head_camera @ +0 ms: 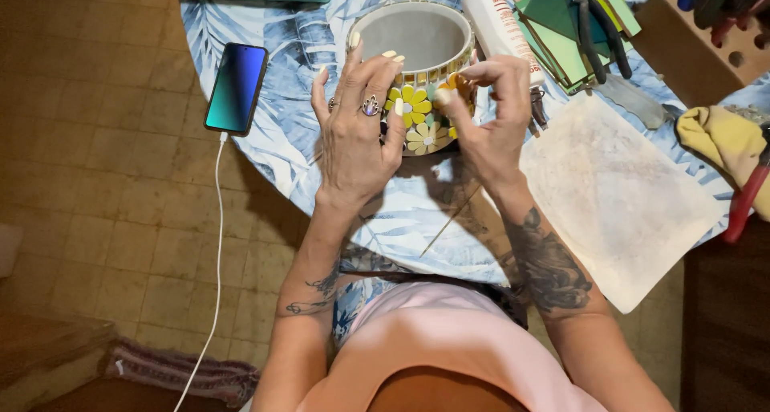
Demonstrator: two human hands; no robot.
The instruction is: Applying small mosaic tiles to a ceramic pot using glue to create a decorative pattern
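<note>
Pot at 12 o'clock, steadied by left hand, may lose the small tile pinched by right hand if fingers slip.

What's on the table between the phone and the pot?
Only bare leaf-print tablecloth lies between the phone and the pot, seen from the head view.

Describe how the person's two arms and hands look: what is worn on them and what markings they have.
Both forearms are bare, with no sleeves reaching them. The left hand wears two rings, one with a purple stone, and has long pale nails. Its forearm carries a thin dark line tattoo. The right hand also has long pale nails; no ring shows on it. Its forearm bears a large dark shaded tattoo. A pink top covers the torso.
</note>
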